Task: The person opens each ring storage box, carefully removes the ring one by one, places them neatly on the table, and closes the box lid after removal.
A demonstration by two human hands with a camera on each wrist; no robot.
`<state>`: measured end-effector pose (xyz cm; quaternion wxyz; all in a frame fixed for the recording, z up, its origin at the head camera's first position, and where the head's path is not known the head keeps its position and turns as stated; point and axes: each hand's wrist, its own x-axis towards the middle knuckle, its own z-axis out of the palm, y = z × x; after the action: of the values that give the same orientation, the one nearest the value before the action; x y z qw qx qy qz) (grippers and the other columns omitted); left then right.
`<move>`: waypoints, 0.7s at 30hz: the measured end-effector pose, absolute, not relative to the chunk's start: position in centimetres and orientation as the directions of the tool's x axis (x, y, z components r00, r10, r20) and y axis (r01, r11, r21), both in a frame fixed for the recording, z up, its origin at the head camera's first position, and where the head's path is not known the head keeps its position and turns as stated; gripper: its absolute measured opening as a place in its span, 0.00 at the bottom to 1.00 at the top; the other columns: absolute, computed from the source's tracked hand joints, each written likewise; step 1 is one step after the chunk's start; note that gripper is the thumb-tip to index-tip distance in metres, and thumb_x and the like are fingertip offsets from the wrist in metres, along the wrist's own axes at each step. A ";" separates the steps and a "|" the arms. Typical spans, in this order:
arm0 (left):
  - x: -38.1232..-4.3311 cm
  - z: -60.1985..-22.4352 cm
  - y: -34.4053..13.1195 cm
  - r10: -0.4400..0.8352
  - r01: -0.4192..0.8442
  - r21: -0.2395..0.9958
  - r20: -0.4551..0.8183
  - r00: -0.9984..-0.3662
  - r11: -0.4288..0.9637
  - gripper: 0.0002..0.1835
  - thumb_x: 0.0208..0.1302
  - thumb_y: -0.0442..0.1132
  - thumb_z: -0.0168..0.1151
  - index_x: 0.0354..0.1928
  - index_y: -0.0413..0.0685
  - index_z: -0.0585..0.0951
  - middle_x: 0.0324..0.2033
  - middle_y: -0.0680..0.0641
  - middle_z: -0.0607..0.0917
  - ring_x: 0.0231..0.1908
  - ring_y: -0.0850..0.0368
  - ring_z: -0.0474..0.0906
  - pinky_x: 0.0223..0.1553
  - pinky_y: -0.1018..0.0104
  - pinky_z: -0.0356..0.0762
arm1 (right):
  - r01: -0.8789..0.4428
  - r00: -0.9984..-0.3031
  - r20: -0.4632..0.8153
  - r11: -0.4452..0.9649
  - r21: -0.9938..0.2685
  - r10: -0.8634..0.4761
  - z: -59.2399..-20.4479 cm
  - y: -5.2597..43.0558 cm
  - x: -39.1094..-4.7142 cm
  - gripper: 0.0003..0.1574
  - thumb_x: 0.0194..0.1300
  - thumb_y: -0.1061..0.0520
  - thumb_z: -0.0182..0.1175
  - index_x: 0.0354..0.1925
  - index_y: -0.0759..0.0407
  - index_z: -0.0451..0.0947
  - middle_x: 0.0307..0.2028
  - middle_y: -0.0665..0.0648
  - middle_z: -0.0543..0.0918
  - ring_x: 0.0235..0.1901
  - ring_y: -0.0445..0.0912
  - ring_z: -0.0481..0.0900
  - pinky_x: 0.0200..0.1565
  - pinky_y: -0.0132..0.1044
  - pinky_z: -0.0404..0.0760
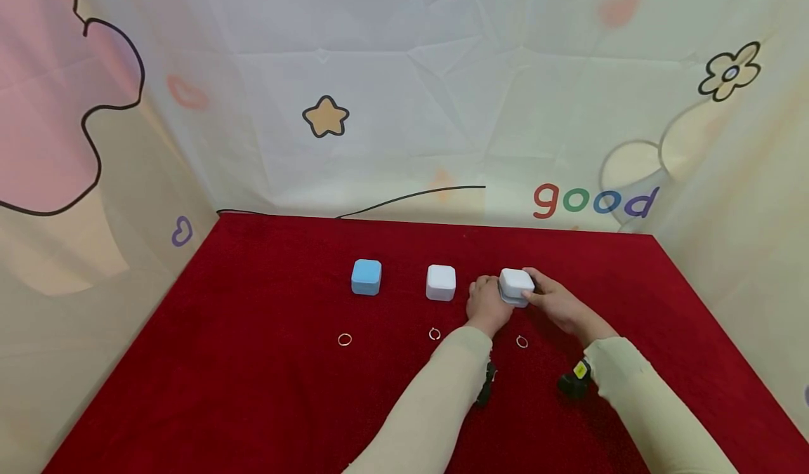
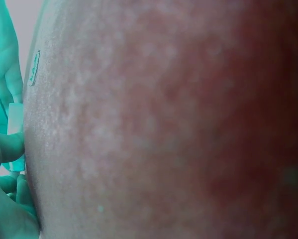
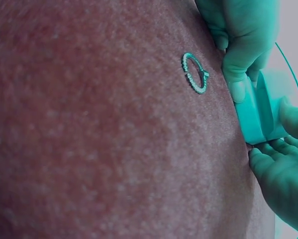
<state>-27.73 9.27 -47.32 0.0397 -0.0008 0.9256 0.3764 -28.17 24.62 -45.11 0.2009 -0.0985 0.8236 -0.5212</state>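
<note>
A small white ring box (image 1: 516,282) with rounded corners sits at the right, between both hands. My left hand (image 1: 488,304) holds its lower part from the left, the thumb pressed on the base in the right wrist view. From the right, my right hand (image 1: 559,308) pinches the lid between thumb and fingers. The right wrist view shows a dark gap between the lid and base of the box (image 3: 260,112), so it is partly open. Its inside is hidden. A thin ring (image 1: 521,342) lies on the cloth just in front of the hands, and its studded band shows up close.
Left of the hands stand a closed white box (image 1: 441,282) and a light blue box (image 1: 366,277), in one row. In front of them lie two more rings, a middle ring (image 1: 434,333) and a left ring (image 1: 344,339). Red cloth (image 1: 253,361) covers the table; a printed curtain (image 1: 404,109) hangs behind.
</note>
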 end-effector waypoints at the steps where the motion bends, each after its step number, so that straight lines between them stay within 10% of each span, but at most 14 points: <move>1: -27.7 -47.3 9.3 0.029 -0.030 0.697 -0.073 -0.997 0.716 0.25 0.66 0.44 0.69 0.62 0.46 0.80 0.62 0.47 0.80 0.59 0.52 0.75 0.60 0.59 0.80 | 0.050 -0.900 -0.230 0.436 -0.899 -0.370 -45.1 24.6 -28.2 0.42 0.79 0.62 0.48 0.79 0.70 0.39 0.76 0.78 0.48 0.74 0.72 0.49 0.76 0.70 0.51; 21: -27.6 -47.0 9.1 0.033 -0.034 0.696 -0.083 -0.996 0.718 0.26 0.65 0.45 0.70 0.63 0.46 0.79 0.62 0.48 0.80 0.59 0.53 0.75 0.60 0.61 0.79 | 0.026 -0.906 -0.203 0.430 -0.903 -0.373 -45.6 24.7 -28.1 0.40 0.78 0.63 0.49 0.78 0.69 0.43 0.75 0.77 0.51 0.73 0.71 0.52 0.75 0.68 0.57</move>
<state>-27.57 9.11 -47.03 0.0447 -0.0002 0.9256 0.3758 -28.06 24.70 -45.56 0.1901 -0.1053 0.8238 -0.5235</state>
